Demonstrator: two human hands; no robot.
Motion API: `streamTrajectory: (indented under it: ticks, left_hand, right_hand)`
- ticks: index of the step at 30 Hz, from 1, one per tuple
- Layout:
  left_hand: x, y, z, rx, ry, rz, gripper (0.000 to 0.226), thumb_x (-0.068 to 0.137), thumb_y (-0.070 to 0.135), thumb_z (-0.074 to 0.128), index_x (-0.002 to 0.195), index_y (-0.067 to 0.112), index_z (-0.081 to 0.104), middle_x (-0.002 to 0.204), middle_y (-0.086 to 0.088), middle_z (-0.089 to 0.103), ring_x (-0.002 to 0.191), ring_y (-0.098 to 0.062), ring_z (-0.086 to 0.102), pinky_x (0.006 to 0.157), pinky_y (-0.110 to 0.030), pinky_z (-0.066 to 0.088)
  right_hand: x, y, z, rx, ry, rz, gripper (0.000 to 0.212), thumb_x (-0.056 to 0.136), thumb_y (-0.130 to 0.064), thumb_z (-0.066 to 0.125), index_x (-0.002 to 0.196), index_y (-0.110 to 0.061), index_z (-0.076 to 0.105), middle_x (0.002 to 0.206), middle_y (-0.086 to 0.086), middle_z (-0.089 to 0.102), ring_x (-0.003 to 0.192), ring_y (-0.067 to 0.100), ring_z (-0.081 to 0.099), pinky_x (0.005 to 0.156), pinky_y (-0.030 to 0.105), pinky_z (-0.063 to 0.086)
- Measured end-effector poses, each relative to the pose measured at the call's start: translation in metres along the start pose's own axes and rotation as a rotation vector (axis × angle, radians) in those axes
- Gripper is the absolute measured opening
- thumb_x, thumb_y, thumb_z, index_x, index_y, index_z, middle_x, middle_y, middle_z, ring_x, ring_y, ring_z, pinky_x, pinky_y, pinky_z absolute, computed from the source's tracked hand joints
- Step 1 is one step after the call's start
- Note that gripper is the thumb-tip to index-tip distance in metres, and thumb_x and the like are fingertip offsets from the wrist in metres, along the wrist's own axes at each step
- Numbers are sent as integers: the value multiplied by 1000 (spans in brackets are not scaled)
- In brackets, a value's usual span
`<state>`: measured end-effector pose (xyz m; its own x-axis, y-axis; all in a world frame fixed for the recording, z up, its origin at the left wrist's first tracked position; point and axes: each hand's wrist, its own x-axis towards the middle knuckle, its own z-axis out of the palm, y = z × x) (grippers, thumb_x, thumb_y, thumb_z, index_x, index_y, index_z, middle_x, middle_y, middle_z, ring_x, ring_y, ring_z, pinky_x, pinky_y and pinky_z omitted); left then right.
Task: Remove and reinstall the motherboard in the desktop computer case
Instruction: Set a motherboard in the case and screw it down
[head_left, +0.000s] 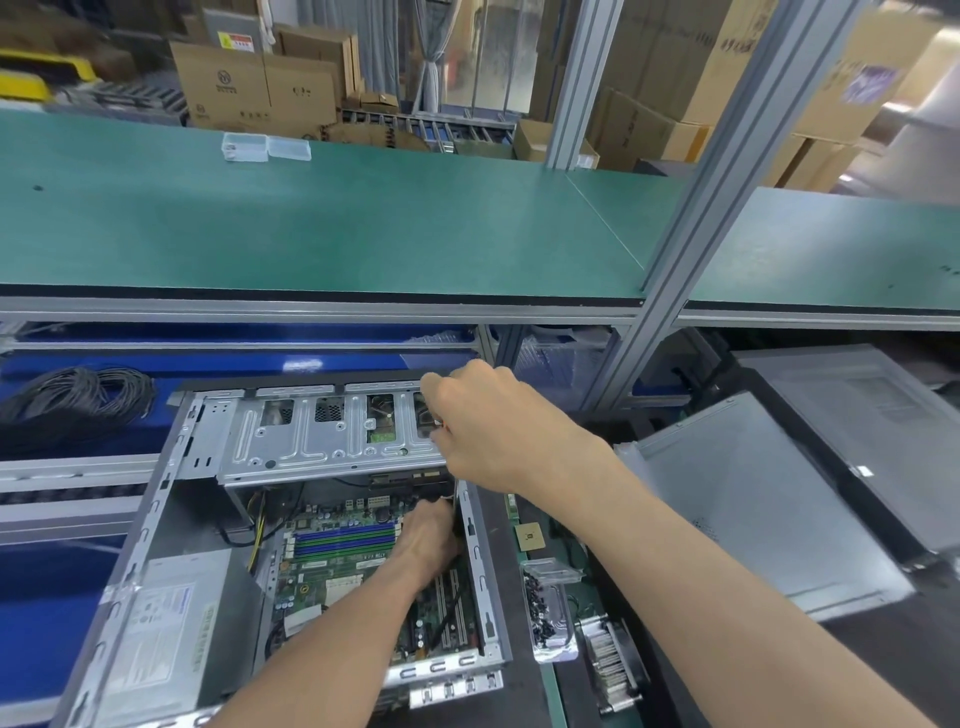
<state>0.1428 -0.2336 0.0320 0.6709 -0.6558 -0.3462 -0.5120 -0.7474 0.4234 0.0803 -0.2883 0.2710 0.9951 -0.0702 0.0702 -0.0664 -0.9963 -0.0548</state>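
Two levels of green desk (363, 218) fill the view, the upper one a long shelf-like surface carrying a pair of small clear plastic boxes (266, 147) near its far edge. Below it, on the lower level, the computer case (156, 519) lies on its side with the open side facing up. To the right of it a grey side panel (753, 509) lies flat. Inside the case a silver power supply (166, 623) sits at the near left, and a metal drive cage (311, 441) spans the far end. The motherboard (332, 566) is lying in the bottom of the case, between the power supply and the right wall, green with blue memory slots showing. A coil of black cable (72, 405) rests on the blue surface left of the case.

The right hand (488, 426) is at the far right corner of the drive cage, fingers curled against its edge; whether they pinch something there I cannot tell. The left hand (426, 540) reaches down over the far right part of the motherboard, just under the cage, its fingers bent and hidden, so its grip cannot be told either.

Right of the case, a clear tray of small black screws (545, 608) sits on the desk, with a square processor chip (529, 536) just beyond it.
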Motion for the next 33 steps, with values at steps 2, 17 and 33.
streamTrajectory:
  ticks: [2,17,33]
  left_hand:
    - [1,-1,-1,4,-1,19,7,92,3,58,88,8,58,72,0,50,62,-16,47,60,-22,40]
    - [-3,-11,-2,-10,58,28,32,84,10,66,63,15,43,77,-10,59,68,-24,49,65,-28,40]
    - [9,-32,-10,-358,-120,-124,25,76,14,85,64,33,73,95,9,72,93,-11,64,91,-27,52]
  right_hand:
    - [-1,0,0,48,-26,-31,22,82,-8,63,96,-15,47,90,4,50,81,30,50,67,41,46]
    - [-1,-2,-10,24,-67,-62,20,77,-14,68,92,-19,56,88,0,49,77,27,52,55,30,33]
    - [5,2,-9,-103,-45,19,16,95,-26,58,99,-11,52,74,0,30,74,31,41,62,39,34]
